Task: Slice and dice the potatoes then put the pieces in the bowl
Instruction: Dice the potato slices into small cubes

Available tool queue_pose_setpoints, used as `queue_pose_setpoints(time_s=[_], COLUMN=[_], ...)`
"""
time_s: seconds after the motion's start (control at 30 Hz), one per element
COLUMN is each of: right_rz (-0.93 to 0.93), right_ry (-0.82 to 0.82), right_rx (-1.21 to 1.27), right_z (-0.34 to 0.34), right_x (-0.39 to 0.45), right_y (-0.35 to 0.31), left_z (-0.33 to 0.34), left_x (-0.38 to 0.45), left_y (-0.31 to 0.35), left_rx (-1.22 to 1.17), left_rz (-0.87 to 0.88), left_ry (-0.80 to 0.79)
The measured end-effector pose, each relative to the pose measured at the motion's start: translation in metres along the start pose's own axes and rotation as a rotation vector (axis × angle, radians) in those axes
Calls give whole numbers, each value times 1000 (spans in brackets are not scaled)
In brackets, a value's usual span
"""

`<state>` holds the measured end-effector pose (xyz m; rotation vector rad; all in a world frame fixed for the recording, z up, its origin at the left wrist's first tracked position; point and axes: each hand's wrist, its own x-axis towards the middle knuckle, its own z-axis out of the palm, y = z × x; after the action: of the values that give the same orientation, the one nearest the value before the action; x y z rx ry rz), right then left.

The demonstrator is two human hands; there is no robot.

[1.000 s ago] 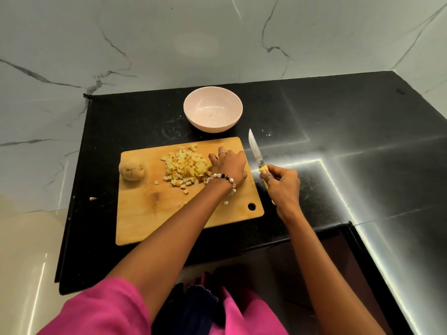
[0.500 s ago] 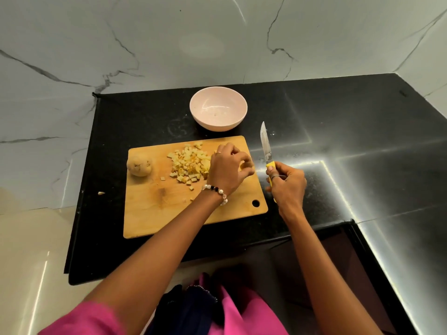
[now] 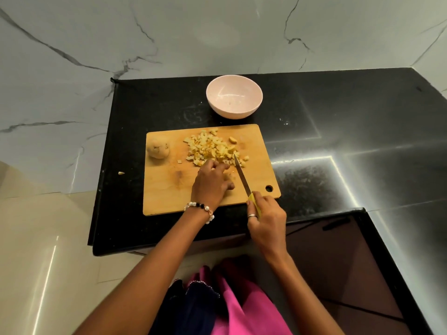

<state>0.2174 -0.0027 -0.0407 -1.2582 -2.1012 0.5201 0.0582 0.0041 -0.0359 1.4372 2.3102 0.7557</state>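
Note:
A wooden cutting board [image 3: 167,197] lies on the black counter. A heap of diced potato [image 3: 212,148] sits on its far half, and a whole potato [image 3: 158,148] rests at its far left corner. My left hand [image 3: 211,182] is on the board just in front of the heap, fingers curled around a small potato piece that is mostly hidden. My right hand [image 3: 264,218] grips the yellow handle of a knife [image 3: 242,176], whose blade lies just right of my left fingers with its tip at the heap. A pale pink bowl [image 3: 234,96] stands beyond the board.
A small potato scrap [image 3: 121,173] lies on the counter left of the board. The black counter [image 3: 350,131] spreads wide to the right and ends at a marble wall behind the bowl. Its front edge drops to a tiled floor at the left.
My left hand drew a piece back from the heap toward the board's middle. My right hand brought the knife from beside the board onto it, blade now next to my left fingers.

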Motion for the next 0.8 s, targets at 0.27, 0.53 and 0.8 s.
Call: queue_pose_setpoints(time_s=[0.27,0.53,0.8], right_rz=[100,114,83], right_ry=[-113,-190,-366], right_rx=[-29,-93,-321], right_z=[1,3,16], right_x=[-17,-14,-8], right_y=[-7,-16,-30], left_z=[6,9,16], left_x=[-3,-3,-2], left_y=[-13,-14,-19], left_rx=[74,9,-95], left_rz=[137,135,125], left_ry=[8,71,124])
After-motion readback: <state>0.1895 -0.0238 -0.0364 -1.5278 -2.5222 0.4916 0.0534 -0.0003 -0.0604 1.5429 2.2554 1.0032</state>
